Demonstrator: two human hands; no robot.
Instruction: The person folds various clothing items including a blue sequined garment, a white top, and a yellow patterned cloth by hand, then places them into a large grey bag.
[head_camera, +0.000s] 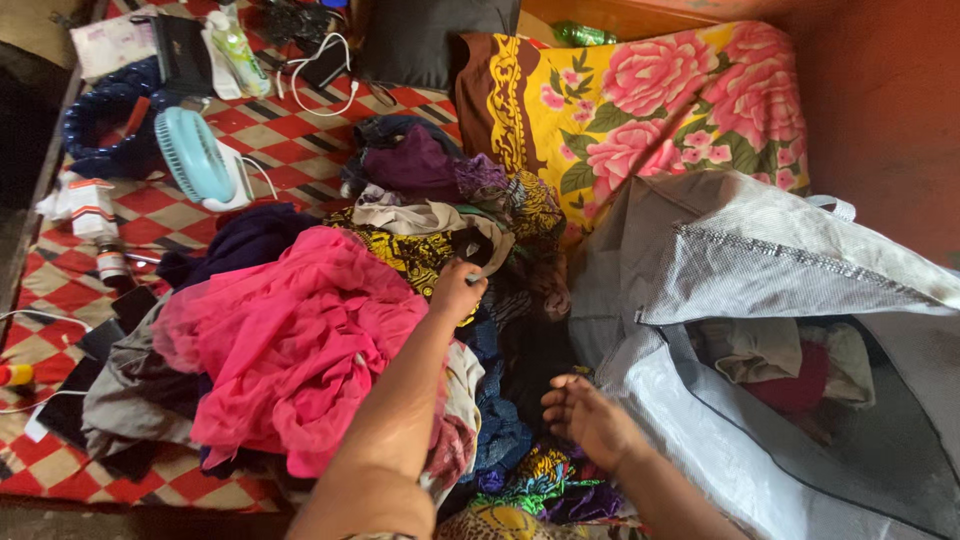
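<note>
Head view, read left to right. At far left, a small teal fan (195, 155) lay on the red-and-cream checked sheet (255, 125), with a white cable (325, 75) and a plastic bottle (238, 50) beyond it. A crumpled pink garment (290, 340) topped the near side of the clothes pile (440, 230), which spread across the middle of the sheet. The left hand (456, 290) reached forward over the pile; its fingers (472, 272) were closed on a fold of pale grey-green cloth (478, 270), apparently pinched at the fingertips, though the grip was small in view. That cloth sat at the pile's centre, just beside a yellow-and-black patterned fabric (405, 255) and below a purple garment (420, 165). The right hand (590, 415) hovered lower and nearer, fingers loose and spread, holding nothing, above dark blue clothing (500, 420). To its right stood a large grey woven bag (760, 260), its mouth unzipped, with folded clothes (770, 355) inside. Behind lay a yellow pillow with pink roses (640, 105), a dark cushion (430, 40), and an orange-brown wall (880, 120) at right.
</note>
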